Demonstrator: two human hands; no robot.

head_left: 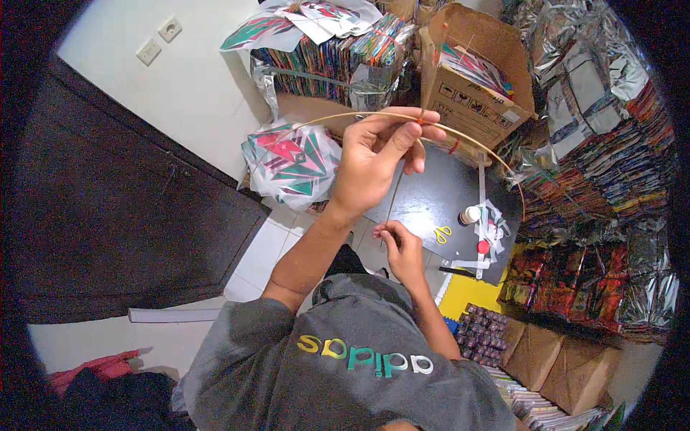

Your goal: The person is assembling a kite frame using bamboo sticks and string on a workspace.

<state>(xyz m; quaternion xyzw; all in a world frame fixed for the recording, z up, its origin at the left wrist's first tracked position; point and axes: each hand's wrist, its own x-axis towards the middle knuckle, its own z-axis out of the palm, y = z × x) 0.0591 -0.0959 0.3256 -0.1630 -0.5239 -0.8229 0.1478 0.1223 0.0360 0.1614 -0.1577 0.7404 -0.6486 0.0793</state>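
My left hand [377, 154] is raised over the table, closed round a kite frame of thin bamboo sticks. One stick, the bow [496, 159], arches from the left across my fingers and down to the right. A straighter upright stick [396, 188] crosses it, with an orange tie [420, 121] where they meet at my fingertips. Lower down, my right hand [404, 251] pinches the bottom part of the upright stick near the table's front edge. A small red piece [453, 147] shows just below the bow.
The dark table [424, 194] holds yellow scissors [443, 235], a white-capped bottle [471, 215], a red round lid [483, 247] and paper scraps [496, 223]. Around it stand an open cardboard box [478, 100], bundled stacks [309, 75] and plastic-wrapped printed sheets [295, 161]. A dark door [129, 201] is left.
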